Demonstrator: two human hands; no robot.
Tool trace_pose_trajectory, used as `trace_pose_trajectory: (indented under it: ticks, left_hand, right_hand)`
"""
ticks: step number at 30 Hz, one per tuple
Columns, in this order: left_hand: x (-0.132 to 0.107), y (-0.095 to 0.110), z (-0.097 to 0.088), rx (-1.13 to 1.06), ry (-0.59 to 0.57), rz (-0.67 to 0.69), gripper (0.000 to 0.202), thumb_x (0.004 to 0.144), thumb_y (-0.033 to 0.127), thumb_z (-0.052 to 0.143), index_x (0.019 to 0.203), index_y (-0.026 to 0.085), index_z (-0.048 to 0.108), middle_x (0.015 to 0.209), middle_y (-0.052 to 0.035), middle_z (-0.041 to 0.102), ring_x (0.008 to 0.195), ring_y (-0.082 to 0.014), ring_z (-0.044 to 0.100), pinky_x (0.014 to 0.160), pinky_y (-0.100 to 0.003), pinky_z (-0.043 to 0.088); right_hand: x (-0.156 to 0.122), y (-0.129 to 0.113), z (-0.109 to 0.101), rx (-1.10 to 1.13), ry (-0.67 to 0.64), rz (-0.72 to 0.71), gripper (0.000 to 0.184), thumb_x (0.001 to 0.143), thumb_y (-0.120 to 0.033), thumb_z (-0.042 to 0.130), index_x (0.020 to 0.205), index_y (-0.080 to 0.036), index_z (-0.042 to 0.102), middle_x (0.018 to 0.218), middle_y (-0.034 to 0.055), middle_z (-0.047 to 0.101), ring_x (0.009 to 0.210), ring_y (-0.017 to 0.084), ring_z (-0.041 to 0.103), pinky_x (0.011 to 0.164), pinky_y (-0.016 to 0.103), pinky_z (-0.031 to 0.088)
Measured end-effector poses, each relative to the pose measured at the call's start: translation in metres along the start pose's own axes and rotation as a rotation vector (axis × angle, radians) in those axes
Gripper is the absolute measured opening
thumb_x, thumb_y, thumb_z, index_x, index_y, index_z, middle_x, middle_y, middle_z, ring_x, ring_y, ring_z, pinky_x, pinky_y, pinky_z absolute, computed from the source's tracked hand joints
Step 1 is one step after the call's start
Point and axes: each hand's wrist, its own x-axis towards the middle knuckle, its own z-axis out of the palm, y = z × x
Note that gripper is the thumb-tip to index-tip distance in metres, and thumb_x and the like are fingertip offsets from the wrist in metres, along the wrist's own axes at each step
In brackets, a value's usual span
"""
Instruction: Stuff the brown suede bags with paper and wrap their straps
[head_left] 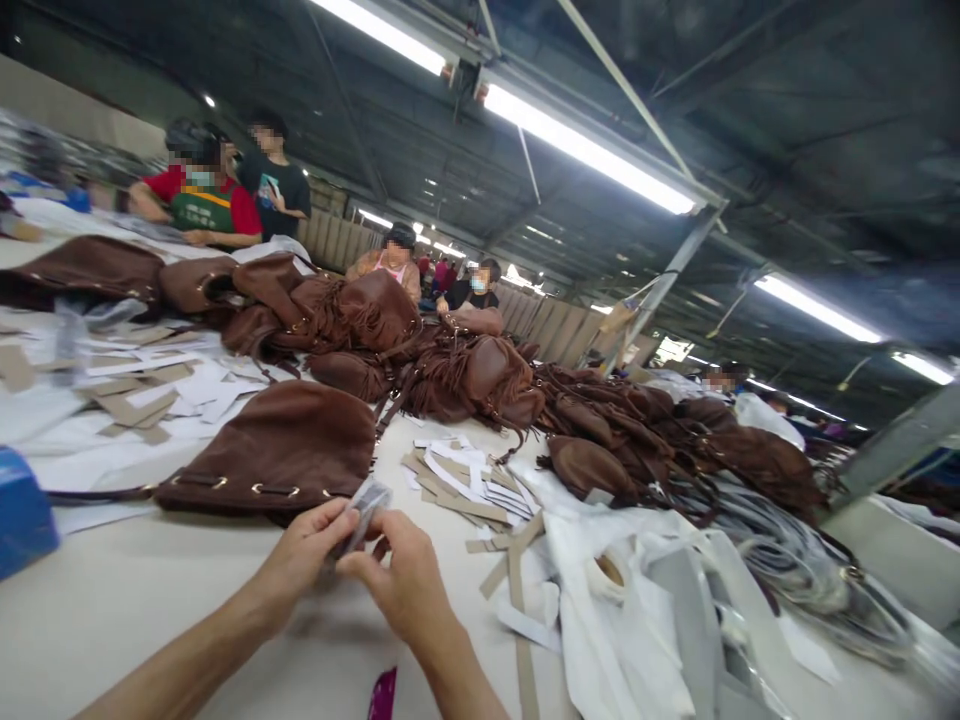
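Observation:
A brown leather drawstring bag [277,440] lies on the white table [247,640], its edge with metal eyelets facing me. At its lower right corner, my left hand [304,550] pinches a crumpled strip of clear plastic wrap [367,502]. My right hand [405,570] has its fingers curled round the lower part of the same plastic, with thumb and index close to the left fingers. Something dark shows between the two hands, partly hidden by the fingers. A dark strap [105,495] runs from the bag's left side.
A long heap of brown fringed bags [465,375] spans the table behind. Paper and cardboard strips [465,480] lie in piles. White sheeting [615,620] and plastic-wrapped straps [780,540] are on the right, a blue object [22,515] left. Several people stand across the table.

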Motion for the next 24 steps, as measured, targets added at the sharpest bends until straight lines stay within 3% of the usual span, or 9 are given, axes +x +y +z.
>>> trace_pose_trajectory:
  ticks: [1, 4, 6, 8, 12, 16, 18, 20, 24]
  left_hand:
    - [0.001, 0.000, -0.004, -0.048, 0.003, -0.030, 0.044, 0.068, 0.058, 0.070, 0.068, 0.016, 0.061, 0.064, 0.0006, 0.058, 0.061, -0.0131, 0.048, 0.057, -0.022, 0.037]
    - [0.001, 0.005, -0.012, -0.200, 0.013, -0.098, 0.046, 0.063, 0.058, 0.076, 0.072, 0.015, 0.063, 0.068, -0.0006, 0.062, 0.063, -0.0127, 0.050, 0.060, -0.021, 0.038]
    - [-0.001, 0.010, -0.011, -0.272, 0.029, -0.119, 0.048, 0.058, 0.057, 0.080, 0.073, 0.014, 0.064, 0.071, -0.0016, 0.063, 0.068, -0.0135, 0.052, 0.065, -0.021, 0.040]
    - [-0.004, 0.012, -0.007, -0.294, 0.026, -0.121, 0.049, 0.056, 0.058, 0.081, 0.070, 0.014, 0.065, 0.073, -0.0026, 0.064, 0.071, -0.0140, 0.053, 0.067, -0.021, 0.041]
    - [-0.010, 0.007, 0.002, -0.287, -0.022, -0.122, 0.049, 0.059, 0.058, 0.080, 0.069, 0.014, 0.064, 0.073, -0.0032, 0.063, 0.070, -0.0139, 0.052, 0.065, -0.021, 0.039]
    - [-0.013, 0.002, 0.002, -0.282, -0.008, -0.186, 0.054, 0.056, 0.061, 0.080, 0.076, 0.015, 0.061, 0.072, -0.0014, 0.062, 0.064, -0.0119, 0.050, 0.056, -0.019, 0.034]
    - [-0.014, 0.001, 0.000, -0.280, -0.002, -0.195, 0.054, 0.056, 0.062, 0.080, 0.078, 0.016, 0.060, 0.073, -0.0007, 0.062, 0.064, -0.0117, 0.050, 0.054, -0.019, 0.035]
    - [-0.013, 0.002, -0.003, -0.311, -0.004, -0.202, 0.054, 0.057, 0.061, 0.080, 0.081, 0.017, 0.060, 0.072, 0.0004, 0.061, 0.064, -0.0119, 0.050, 0.055, -0.019, 0.037]
    - [-0.011, 0.001, -0.007, -0.382, -0.022, -0.205, 0.049, 0.063, 0.057, 0.078, 0.087, 0.018, 0.060, 0.071, 0.0015, 0.060, 0.060, -0.0117, 0.052, 0.057, -0.022, 0.040]
  right_hand:
    - [-0.004, 0.001, -0.016, -0.011, -0.077, 0.012, 0.002, 0.082, -0.022, 0.064, 0.084, -0.022, 0.065, 0.080, -0.0021, 0.066, 0.069, 0.014, 0.058, 0.065, 0.024, 0.041]
    - [-0.029, 0.017, -0.078, -0.234, -0.166, 0.105, 0.021, 0.090, -0.020, 0.048, 0.085, -0.023, 0.067, 0.077, 0.0001, 0.067, 0.070, 0.017, 0.060, 0.065, 0.026, 0.040]
    - [-0.050, 0.039, -0.114, -0.463, -0.180, 0.212, 0.019, 0.082, -0.013, 0.051, 0.076, -0.022, 0.067, 0.074, 0.0022, 0.067, 0.073, 0.020, 0.061, 0.066, 0.028, 0.039]
    - [-0.069, 0.062, -0.135, -0.581, -0.199, 0.299, 0.021, 0.071, -0.004, 0.055, 0.072, -0.022, 0.066, 0.077, 0.0029, 0.066, 0.077, 0.021, 0.062, 0.067, 0.027, 0.038]
    - [-0.086, 0.087, -0.134, -0.597, -0.213, 0.321, 0.025, 0.066, 0.000, 0.052, 0.071, -0.021, 0.064, 0.079, 0.0016, 0.062, 0.072, 0.018, 0.059, 0.063, 0.026, 0.035]
    - [-0.077, 0.083, -0.137, -0.505, -0.177, 0.279, 0.015, 0.071, -0.009, 0.054, 0.069, -0.022, 0.060, 0.075, -0.0017, 0.060, 0.068, 0.017, 0.055, 0.063, 0.027, 0.035]
    - [-0.066, 0.074, -0.150, -0.308, -0.112, 0.292, 0.007, 0.077, -0.022, 0.056, 0.072, -0.023, 0.060, 0.066, -0.0033, 0.056, 0.060, 0.016, 0.051, 0.059, 0.027, 0.035]
    - [-0.053, 0.061, -0.166, -0.015, -0.027, 0.359, 0.018, 0.082, -0.038, 0.057, 0.079, -0.022, 0.063, 0.063, -0.0029, 0.057, 0.055, 0.014, 0.047, 0.053, 0.025, 0.033]
    - [-0.035, 0.036, -0.176, 0.356, 0.027, 0.412, 0.033, 0.078, -0.049, 0.065, 0.089, -0.018, 0.070, 0.087, 0.0067, 0.069, 0.075, 0.019, 0.057, 0.064, 0.028, 0.042]
